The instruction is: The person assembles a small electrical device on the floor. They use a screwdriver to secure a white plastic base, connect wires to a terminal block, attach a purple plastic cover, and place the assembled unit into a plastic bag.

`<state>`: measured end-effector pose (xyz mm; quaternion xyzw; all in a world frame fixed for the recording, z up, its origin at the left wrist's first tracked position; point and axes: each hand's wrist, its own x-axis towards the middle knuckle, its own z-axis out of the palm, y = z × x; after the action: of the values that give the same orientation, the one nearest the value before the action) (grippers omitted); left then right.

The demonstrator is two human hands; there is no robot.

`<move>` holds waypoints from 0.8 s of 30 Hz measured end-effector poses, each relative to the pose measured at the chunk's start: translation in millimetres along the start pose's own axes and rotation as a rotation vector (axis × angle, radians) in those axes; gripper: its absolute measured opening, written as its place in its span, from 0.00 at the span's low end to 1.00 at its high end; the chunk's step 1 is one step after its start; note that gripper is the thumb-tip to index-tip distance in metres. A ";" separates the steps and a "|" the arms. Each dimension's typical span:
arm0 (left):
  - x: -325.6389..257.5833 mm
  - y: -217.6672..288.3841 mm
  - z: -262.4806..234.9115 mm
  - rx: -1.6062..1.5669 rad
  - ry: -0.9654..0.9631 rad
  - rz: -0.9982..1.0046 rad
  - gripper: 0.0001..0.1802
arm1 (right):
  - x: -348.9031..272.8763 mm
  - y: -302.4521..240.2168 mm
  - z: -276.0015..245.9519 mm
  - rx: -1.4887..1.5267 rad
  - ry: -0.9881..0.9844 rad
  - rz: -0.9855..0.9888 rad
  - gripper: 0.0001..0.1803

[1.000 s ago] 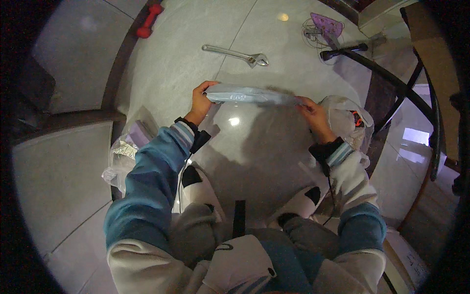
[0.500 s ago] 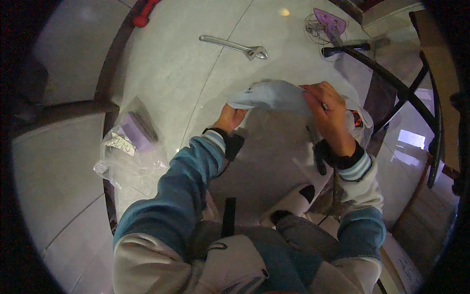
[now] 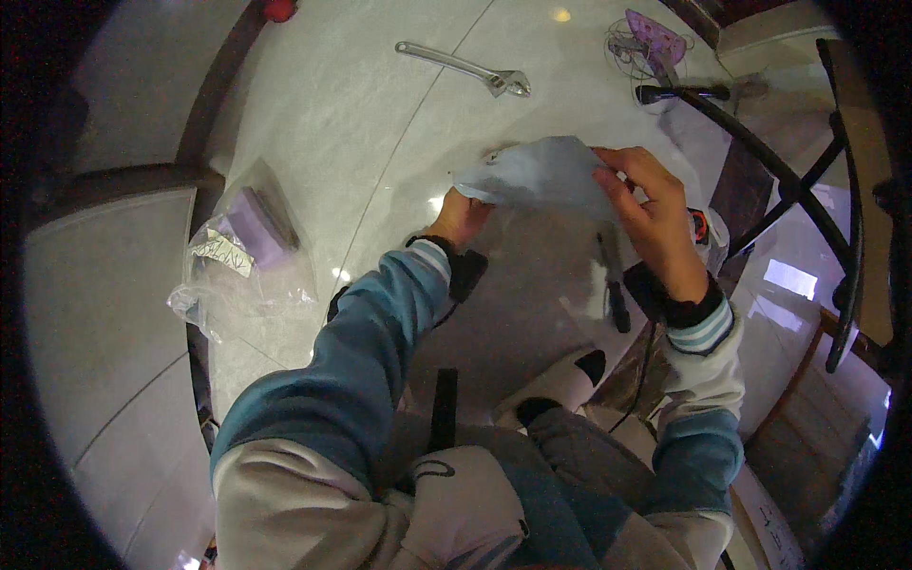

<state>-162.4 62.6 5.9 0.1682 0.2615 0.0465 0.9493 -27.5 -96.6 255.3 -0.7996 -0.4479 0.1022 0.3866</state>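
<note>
A pale blue-grey sheet, which looks like thin cloth, is stretched between my two hands above the far end of a dark grey panel. My left hand is closed on its left end. The fingers of my right hand pinch its right end, thumb and forefinger towards the sheet. Below my right hand, a slim tool with a black handle lies on the panel. A clear plastic wrapping with something orange and black sits just right of that hand.
An adjustable wrench lies beyond the sheet on the tiled floor. At left is a purple block in a clear bag. Far right are a purple object with looped cord, a black cylinder and a black metal frame.
The view has shifted slightly. My right hand has turned, its fingers now more spread along the sheet's right end. The sheet stays held at both ends.
</note>
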 end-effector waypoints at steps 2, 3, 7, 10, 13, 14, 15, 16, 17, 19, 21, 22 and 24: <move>1.8 -0.5 -3.9 0.002 0.022 -0.006 0.20 | -3.2 6.5 -2.1 -0.075 -0.015 0.031 0.10; 3.2 -1.0 -5.4 0.008 0.026 -0.002 0.20 | -4.1 10.8 -3.8 -0.127 -0.032 0.052 0.11; 5.2 2.3 -6.7 0.094 0.033 -0.047 0.20 | -9.3 24.5 -14.6 -0.088 -0.155 0.274 0.11; 8.3 10.4 1.8 0.037 -0.012 -0.077 0.19 | -10.7 27.7 -17.7 0.078 -0.087 0.224 0.10; 3.7 28.8 8.5 0.154 0.032 -0.151 0.19 | -9.0 26.2 -28.3 0.128 -0.064 0.209 0.10; 3.2 33.4 10.8 0.014 -0.021 -0.136 0.20 | -8.4 25.0 -31.8 0.095 -0.037 0.218 0.10; 2.3 39.1 11.6 0.156 0.022 -0.144 0.20 | -7.7 23.8 -36.4 0.078 -0.003 0.185 0.10; 3.3 49.1 10.6 0.265 -0.002 -0.146 0.20 | -7.7 22.4 -41.3 0.056 0.029 0.175 0.11; 4.3 58.9 8.7 0.355 -0.055 -0.140 0.20 | -8.4 21.1 -46.2 0.062 0.020 0.208 0.11; 5.4 73.4 3.6 0.445 -0.015 -0.194 0.19 | -10.3 19.5 -57.3 0.065 0.004 0.319 0.11; 5.4 83.3 -1.3 0.486 -0.025 -0.210 0.19 | -15.6 19.3 -63.0 0.069 0.026 0.336 0.11; 3.6 85.3 -2.9 0.451 -0.013 -0.183 0.19 | -17.1 21.2 -64.4 0.084 0.046 0.318 0.11; 1.7 85.7 -0.9 0.491 -0.023 -0.164 0.18 | -19.8 26.7 -64.1 0.089 0.058 0.310 0.11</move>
<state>-161.4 143.6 33.7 0.3721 0.2669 -0.0976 0.8836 10.7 -154.2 276.3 -0.8439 -0.3027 0.1576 0.4140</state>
